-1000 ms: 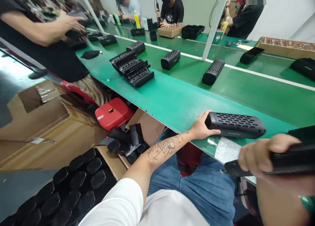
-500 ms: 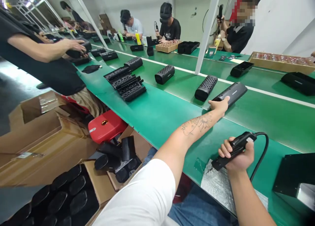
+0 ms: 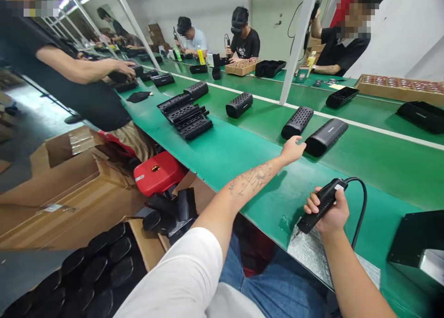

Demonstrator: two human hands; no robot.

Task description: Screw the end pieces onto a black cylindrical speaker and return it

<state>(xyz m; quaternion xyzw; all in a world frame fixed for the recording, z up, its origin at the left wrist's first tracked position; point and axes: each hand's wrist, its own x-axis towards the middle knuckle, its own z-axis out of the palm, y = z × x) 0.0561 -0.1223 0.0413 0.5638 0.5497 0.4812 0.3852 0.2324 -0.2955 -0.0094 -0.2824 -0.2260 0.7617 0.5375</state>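
Note:
My left hand (image 3: pixel 293 150) reaches over the green bench with its fingers apart and nothing in them. Just beyond it lies a smooth black speaker-like housing (image 3: pixel 328 137), and to that one's left a black housing with a perforated top (image 3: pixel 297 122). My right hand (image 3: pixel 331 214) is wrapped round a black corded electric screwdriver (image 3: pixel 322 206), its tip pointing down and left. Below the tool, a silvery bubble-wrap sheet (image 3: pixel 312 253) lies at the bench's near edge.
Several perforated black shells (image 3: pixel 187 117) lie left on the bench. A black box (image 3: pixel 416 244) stands at right. Cartons (image 3: pixel 149 244) with black parts and a red stool (image 3: pixel 159 172) are at lower left. A co-worker's arm (image 3: pixel 83 70) reaches in from the left; others sit opposite.
My left hand has let go of the smooth black housing and drawn back to the left. The housing stays on the bench. My right hand still holds the screwdriver; the view has shifted slightly.

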